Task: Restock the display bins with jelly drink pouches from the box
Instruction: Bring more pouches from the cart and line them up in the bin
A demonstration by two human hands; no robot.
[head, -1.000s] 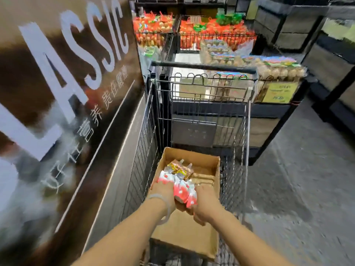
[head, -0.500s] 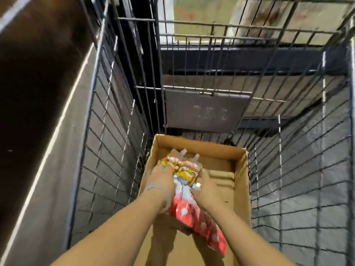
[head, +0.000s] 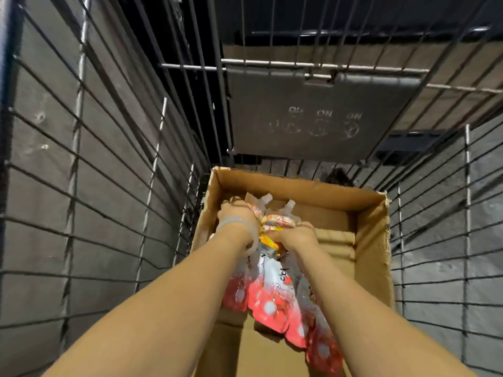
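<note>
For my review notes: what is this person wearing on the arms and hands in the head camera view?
Both forearms are bare to the frame's bottom edge: no sleeves or gloves show. The left hand has a thin, pale, translucent band looped round its wrist, hanging loosely. The right hand has only a very thin dark line at the wrist, perhaps a thread bracelet; it is too small to tell. No watch or rings are visible.

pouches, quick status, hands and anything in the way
Left hand and right hand both grip the pouches by their tops. Bundle hangs over the open box in the cart. Nothing blocking.
</note>
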